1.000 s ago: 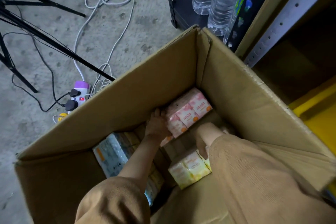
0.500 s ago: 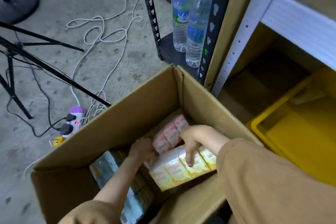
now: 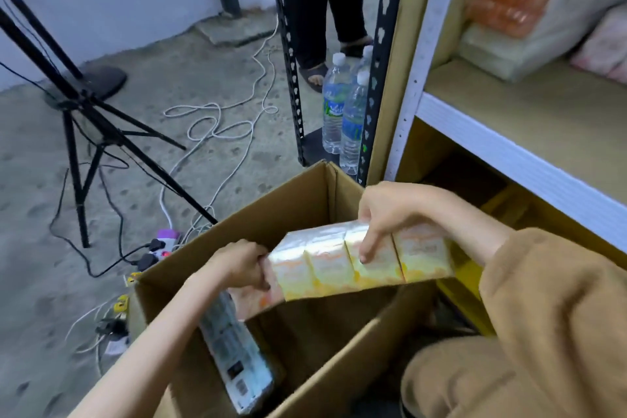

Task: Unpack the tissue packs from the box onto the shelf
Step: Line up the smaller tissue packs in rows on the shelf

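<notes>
Both hands grip the tissue pack (image 3: 359, 258) above the box (image 3: 237, 224), left hand (image 3: 239, 266) pinching its end, right hand (image 3: 383, 214) clasping its top; I'd keep it level going to the shelf (image 3: 529, 119).

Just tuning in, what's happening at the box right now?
A person is holding a yellow tissue pack in both hands over the open cardboard box. The left hand grips its left end and the right hand grips its top edge, fingers down the front. It is not yet on the shelf to the right, where a few soft packs lie. A blue-white pack leans inside the box.
</notes>
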The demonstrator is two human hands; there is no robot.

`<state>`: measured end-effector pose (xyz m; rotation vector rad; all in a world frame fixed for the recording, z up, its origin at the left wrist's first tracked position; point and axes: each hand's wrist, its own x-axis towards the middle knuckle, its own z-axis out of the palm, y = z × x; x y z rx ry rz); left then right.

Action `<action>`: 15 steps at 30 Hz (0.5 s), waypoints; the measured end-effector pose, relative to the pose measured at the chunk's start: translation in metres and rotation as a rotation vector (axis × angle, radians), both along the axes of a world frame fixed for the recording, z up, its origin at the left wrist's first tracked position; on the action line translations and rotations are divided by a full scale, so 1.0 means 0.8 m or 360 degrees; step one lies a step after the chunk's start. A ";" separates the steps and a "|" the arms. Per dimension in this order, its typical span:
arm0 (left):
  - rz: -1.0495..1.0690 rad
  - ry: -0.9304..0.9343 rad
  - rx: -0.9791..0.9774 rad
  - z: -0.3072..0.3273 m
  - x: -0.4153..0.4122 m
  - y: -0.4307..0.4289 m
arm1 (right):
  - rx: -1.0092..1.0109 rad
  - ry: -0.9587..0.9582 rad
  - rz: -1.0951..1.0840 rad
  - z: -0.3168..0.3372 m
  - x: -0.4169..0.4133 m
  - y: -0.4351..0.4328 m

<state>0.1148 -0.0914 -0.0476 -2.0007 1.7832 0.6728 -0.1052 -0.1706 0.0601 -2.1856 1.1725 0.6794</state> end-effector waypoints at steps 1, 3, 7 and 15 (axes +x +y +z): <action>-0.0021 -0.0001 -0.0047 0.017 -0.002 0.003 | -0.0066 -0.0014 -0.0039 0.021 -0.010 0.008; -0.0071 0.0040 -0.0148 0.049 -0.005 0.009 | -0.0175 -0.0043 -0.0140 0.059 -0.036 0.023; -0.0206 0.0087 -0.0287 0.116 -0.026 0.017 | -0.0409 -0.0120 -0.0377 0.129 -0.101 0.051; -0.0570 0.0057 -0.0668 0.230 -0.110 0.008 | -0.0870 -0.0311 -0.0862 0.222 -0.231 0.104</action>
